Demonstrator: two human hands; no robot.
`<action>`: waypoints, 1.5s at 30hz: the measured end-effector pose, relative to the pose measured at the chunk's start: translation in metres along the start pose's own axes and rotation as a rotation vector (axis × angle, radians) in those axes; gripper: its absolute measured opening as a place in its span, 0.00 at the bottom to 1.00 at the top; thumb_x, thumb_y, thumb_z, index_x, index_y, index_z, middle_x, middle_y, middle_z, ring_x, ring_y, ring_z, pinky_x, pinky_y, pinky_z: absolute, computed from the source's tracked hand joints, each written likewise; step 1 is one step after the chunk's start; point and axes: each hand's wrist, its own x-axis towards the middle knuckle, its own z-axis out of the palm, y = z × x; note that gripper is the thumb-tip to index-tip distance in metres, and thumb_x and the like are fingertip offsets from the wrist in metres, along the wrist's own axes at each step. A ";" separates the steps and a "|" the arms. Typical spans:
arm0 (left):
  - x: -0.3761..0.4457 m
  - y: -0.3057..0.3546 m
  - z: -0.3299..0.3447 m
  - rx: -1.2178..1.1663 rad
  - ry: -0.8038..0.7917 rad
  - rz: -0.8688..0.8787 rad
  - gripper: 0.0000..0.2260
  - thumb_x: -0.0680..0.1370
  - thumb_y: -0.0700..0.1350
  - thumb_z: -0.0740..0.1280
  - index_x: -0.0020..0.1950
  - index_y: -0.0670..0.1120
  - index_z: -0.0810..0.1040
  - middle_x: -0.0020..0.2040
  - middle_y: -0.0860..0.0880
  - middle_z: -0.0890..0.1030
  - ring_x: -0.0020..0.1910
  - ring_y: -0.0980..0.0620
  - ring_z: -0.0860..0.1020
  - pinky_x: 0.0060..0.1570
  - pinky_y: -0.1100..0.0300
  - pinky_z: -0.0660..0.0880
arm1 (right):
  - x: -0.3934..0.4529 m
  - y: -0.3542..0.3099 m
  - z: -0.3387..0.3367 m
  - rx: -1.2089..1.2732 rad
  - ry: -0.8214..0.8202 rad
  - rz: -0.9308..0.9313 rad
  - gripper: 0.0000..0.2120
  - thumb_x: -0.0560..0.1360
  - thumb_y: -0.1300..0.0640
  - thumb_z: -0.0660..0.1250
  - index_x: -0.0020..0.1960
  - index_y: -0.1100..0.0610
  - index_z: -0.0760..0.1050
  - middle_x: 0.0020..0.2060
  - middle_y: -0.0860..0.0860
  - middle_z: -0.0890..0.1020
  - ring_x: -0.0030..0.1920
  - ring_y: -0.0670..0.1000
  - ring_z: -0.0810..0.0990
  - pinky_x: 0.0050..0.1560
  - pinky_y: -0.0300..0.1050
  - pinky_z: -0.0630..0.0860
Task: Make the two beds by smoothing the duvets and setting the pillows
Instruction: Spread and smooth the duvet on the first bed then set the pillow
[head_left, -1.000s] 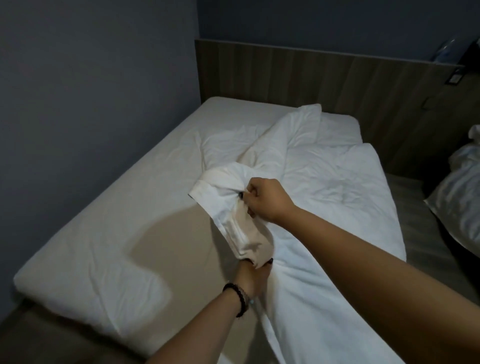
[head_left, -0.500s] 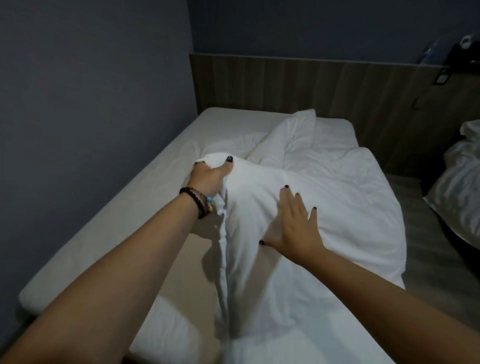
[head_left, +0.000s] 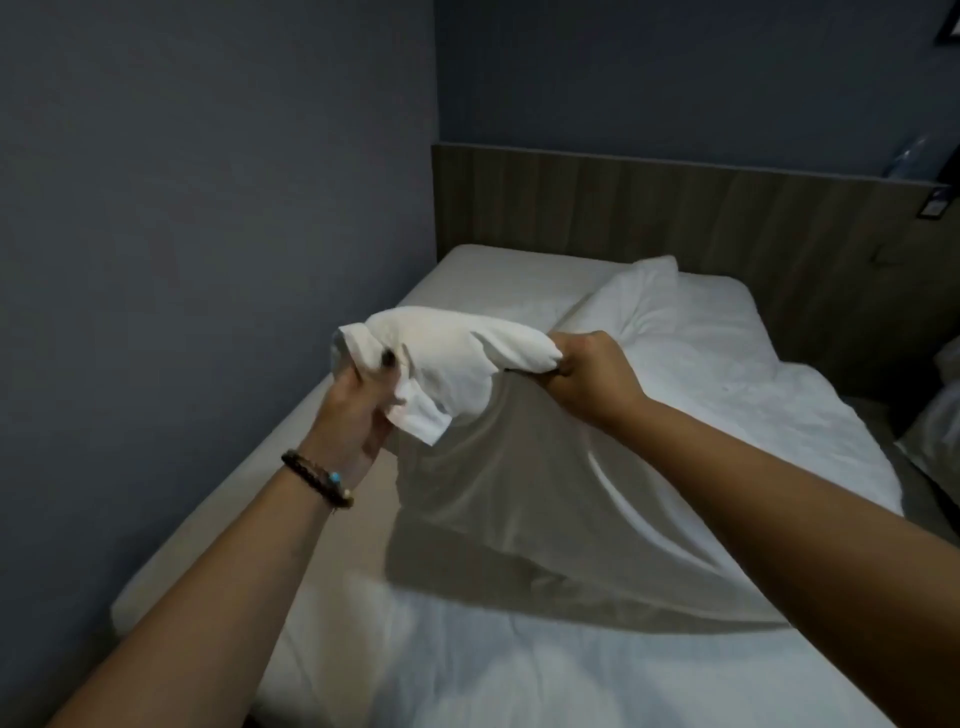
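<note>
Both hands are closed on the duvet (head_left: 519, 493): left hand (head_left: 363, 405) has a bunched corner pinched in curled fingers, loose flap hanging just below it; right hand (head_left: 582, 371) is fisted round the same edge, just to the right. The stretch between the hands is gathered into a thick roll and held up off the bed (head_left: 218, 519), and the rest drapes down and away under the right forearm onto the mattress. Risks as I read it: the grip is on a wad, not a flat hem, so a shake or pull from here could drag the twist along rather than open it out (I can't tell whether the left hand really has the true corner). The weight hangs mostly right of the right hand, so a hard tug toward the wall could slide the lot off that side, where it already laps over the bed's edge. The pillow (head_left: 639, 301), beyond the right hand near the headboard (head_left: 597, 208), lies on or against the duvet's far part; lifting may tip it. Orientation: held edge runs left to right between the hands, across the bed; the duvet's long axis looks to run away from me toward the headboard, skewed right.
</note>
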 end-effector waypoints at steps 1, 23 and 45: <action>-0.001 -0.002 -0.026 0.075 -0.069 -0.030 0.37 0.60 0.60 0.79 0.63 0.46 0.74 0.61 0.48 0.79 0.59 0.51 0.79 0.58 0.53 0.77 | 0.010 -0.015 0.012 -0.011 -0.036 -0.006 0.10 0.67 0.55 0.67 0.37 0.61 0.80 0.31 0.59 0.83 0.33 0.60 0.81 0.32 0.49 0.75; 0.067 0.039 -0.301 1.465 0.117 -0.204 0.18 0.77 0.40 0.59 0.67 0.42 0.68 0.56 0.37 0.78 0.54 0.37 0.77 0.46 0.55 0.72 | 0.182 -0.182 0.219 -0.312 -0.339 0.087 0.13 0.75 0.46 0.67 0.41 0.56 0.72 0.35 0.54 0.74 0.40 0.58 0.76 0.38 0.43 0.63; 0.055 0.120 -0.625 1.447 -0.045 -0.481 0.12 0.81 0.44 0.55 0.58 0.43 0.75 0.55 0.39 0.80 0.53 0.39 0.78 0.50 0.55 0.74 | 0.240 -0.407 0.451 -0.384 -0.566 0.216 0.24 0.73 0.33 0.63 0.40 0.55 0.70 0.39 0.54 0.78 0.40 0.56 0.77 0.38 0.45 0.66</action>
